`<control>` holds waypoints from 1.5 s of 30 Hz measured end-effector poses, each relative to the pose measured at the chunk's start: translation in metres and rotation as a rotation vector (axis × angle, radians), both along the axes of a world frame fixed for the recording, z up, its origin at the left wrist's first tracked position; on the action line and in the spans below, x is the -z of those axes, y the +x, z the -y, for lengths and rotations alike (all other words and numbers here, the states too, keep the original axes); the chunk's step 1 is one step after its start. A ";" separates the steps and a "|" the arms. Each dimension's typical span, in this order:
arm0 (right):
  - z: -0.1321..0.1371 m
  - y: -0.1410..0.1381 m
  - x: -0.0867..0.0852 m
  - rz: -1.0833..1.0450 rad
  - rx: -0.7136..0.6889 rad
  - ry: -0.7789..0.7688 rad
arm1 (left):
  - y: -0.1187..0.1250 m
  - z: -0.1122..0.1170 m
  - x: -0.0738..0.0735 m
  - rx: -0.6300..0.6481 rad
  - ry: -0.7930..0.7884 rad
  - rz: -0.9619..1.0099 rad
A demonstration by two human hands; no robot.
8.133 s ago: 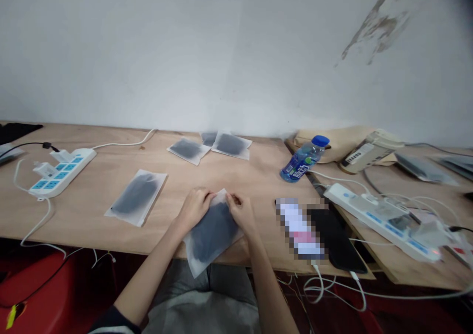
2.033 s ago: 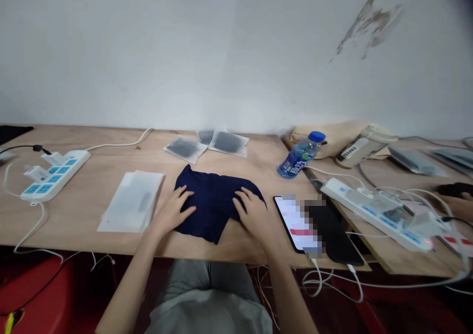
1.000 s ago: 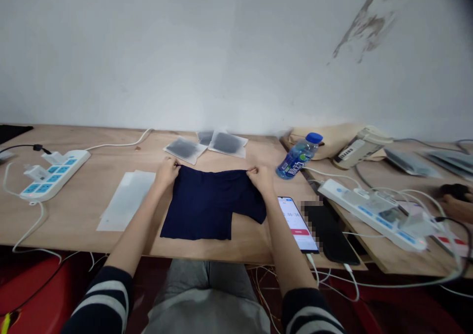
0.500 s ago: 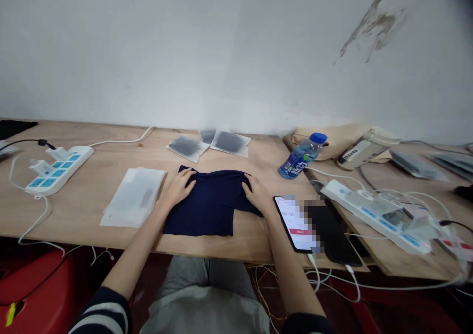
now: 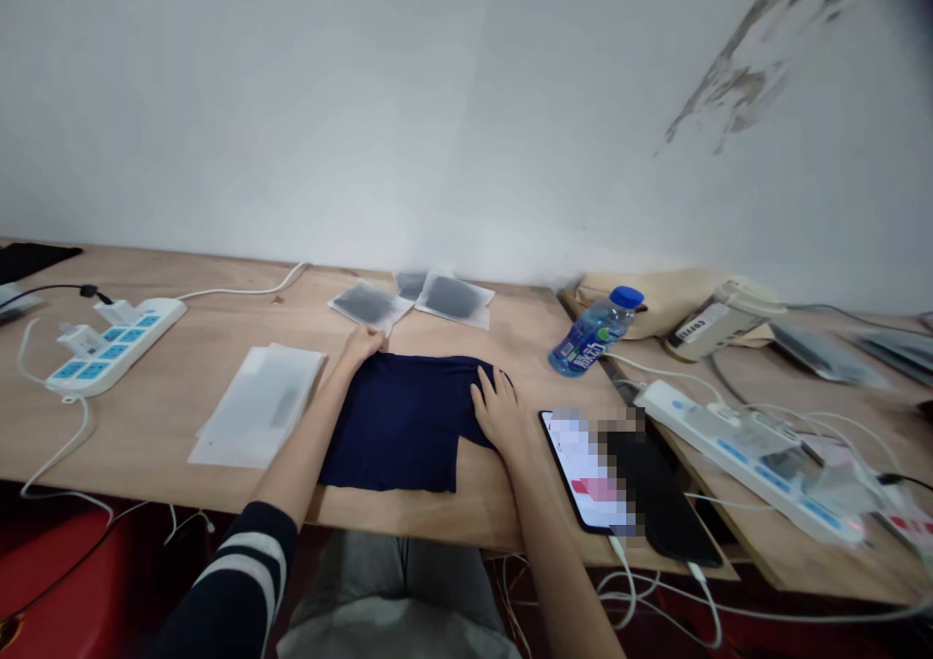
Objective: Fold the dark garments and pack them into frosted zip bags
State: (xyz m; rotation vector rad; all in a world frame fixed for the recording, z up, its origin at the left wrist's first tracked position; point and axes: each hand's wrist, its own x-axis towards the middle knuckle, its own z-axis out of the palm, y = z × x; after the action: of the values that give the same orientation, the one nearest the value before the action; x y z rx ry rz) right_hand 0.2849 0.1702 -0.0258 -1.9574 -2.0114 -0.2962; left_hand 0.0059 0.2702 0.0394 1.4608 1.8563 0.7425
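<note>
A dark navy folded garment (image 5: 394, 431) lies flat on the wooden table in front of me, with a narrower part reaching out to the right. At its far left corner, my left hand (image 5: 362, 346) has its fingers pinched together on the fabric edge. My right hand (image 5: 500, 408) rests palm down over the garment's right part, fingers spread. Left of the garment is a small stack of frosted plastic bags (image 5: 259, 406). Beyond it, several frosted packets with dark contents, such as this front packet (image 5: 369, 304), lie near the wall.
To the right are a lit phone (image 5: 583, 469), a dark phone (image 5: 667, 494), a blue-capped bottle (image 5: 596, 331) and a coffee cup (image 5: 721, 319). Power strips stand at left (image 5: 117, 348) and right (image 5: 750, 460), with white cables trailing over the table edge.
My left hand has gone from lying flat on the garment to pinching its far left corner. My right hand stays on the right part, shifted slightly. The view has tilted up a little.
</note>
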 end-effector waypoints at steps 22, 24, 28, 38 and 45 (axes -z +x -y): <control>0.000 0.003 0.002 -0.102 -0.029 -0.001 | 0.018 -0.009 -0.025 -0.099 0.014 0.697; -0.003 0.003 0.002 -0.136 -0.024 0.003 | 0.022 0.005 -0.034 -0.047 0.104 0.797; 0.002 0.000 -0.024 -0.327 -0.092 0.122 | 0.039 0.058 -0.044 0.053 0.253 0.925; 0.095 -0.052 -0.083 -1.252 -0.271 -0.129 | 0.092 0.196 -0.010 0.139 0.213 0.900; 0.112 -0.025 -0.054 -0.771 0.081 0.065 | 0.021 0.237 0.023 0.071 0.034 0.576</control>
State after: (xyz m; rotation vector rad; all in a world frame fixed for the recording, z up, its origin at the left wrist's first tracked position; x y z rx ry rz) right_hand 0.2603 0.0581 0.0280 -1.7354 -1.4009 0.3320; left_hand 0.0269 0.0333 0.0163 1.1628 1.3500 1.0347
